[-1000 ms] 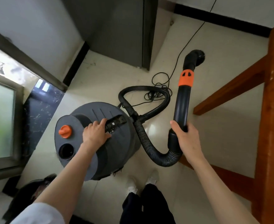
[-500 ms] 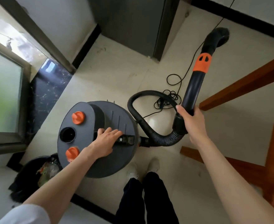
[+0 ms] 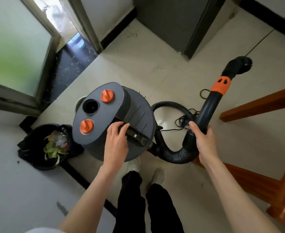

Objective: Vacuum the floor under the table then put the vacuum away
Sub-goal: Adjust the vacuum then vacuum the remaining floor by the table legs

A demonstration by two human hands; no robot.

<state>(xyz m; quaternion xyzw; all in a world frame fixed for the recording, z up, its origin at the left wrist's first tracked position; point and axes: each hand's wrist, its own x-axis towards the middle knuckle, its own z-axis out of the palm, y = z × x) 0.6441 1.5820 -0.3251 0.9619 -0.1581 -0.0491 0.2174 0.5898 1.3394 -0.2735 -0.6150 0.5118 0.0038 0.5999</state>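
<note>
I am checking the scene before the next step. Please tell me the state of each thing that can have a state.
left hand: fingers curled on the vacuum's handle
right hand: grips the wand
vacuum canister: upright on the floor
wand: held, tilted, brush end forward
hose: looped, joined to the wand
power cord: loose, tangled on the floor
trash bin: open, holds scraps

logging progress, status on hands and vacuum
Left hand grips grey drum vacuum handle. Right hand grips black wand. Black trash bin beside vacuum.
</note>
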